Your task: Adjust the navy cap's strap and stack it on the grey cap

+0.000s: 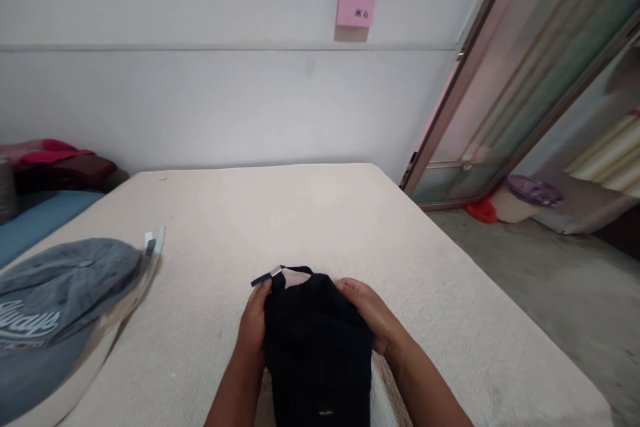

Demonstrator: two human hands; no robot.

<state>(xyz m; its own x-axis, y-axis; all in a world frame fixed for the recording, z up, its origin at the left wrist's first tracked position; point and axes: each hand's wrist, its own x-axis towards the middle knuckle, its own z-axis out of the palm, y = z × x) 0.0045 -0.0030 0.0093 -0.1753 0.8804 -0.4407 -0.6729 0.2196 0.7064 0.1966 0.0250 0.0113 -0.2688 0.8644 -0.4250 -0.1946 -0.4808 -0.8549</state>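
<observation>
A black baseball cap is held low over the pale cloth-covered table, its back strap and metal buckle toward the far side. On the cap's left edge, near the buckle, my left hand is closed with the thumb on top. Gripping the cap's right edge is my right hand, its fingers partly hidden behind the fabric. The cap's near end runs out of the bottom of the view. Off to the left lies a grey cap with white lettering, on a clear plastic bag.
The table reaches back to a white wall with a pink note taped on it. At the far left are a blue surface and dark red items. To the right stand a sliding door and a lined bin on the floor.
</observation>
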